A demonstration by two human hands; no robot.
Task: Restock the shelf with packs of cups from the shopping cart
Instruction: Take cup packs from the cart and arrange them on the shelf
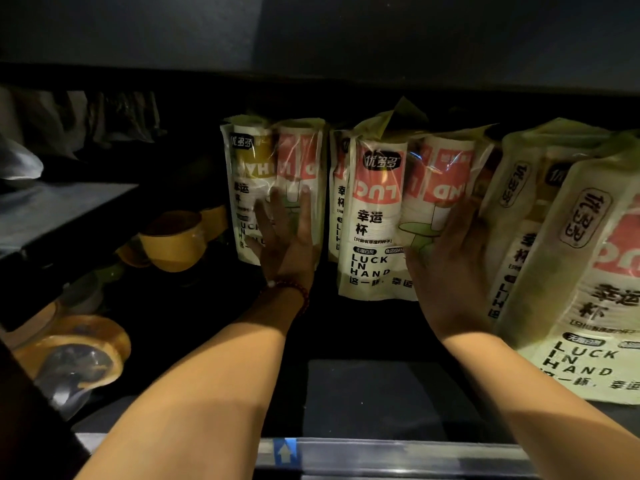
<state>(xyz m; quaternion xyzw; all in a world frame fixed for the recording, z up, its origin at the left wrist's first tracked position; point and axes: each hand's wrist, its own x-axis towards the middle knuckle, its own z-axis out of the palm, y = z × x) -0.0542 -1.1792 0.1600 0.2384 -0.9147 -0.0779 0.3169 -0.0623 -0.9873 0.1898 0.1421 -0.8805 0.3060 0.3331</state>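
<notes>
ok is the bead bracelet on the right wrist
No, the bead bracelet circles the wrist of the left hand; that of the right hand is bare.

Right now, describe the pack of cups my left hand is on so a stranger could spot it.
Look into the dark shelf at the row of upright cream cup packs. It is the leftmost pack, under the flat left hand. It alone shows a yellow-banded cup stack beside a red one.

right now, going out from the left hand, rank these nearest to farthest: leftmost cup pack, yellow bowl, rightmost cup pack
1. leftmost cup pack, under the left hand
2. yellow bowl, off to the left
3. rightmost cup pack, far right, at the front
</notes>
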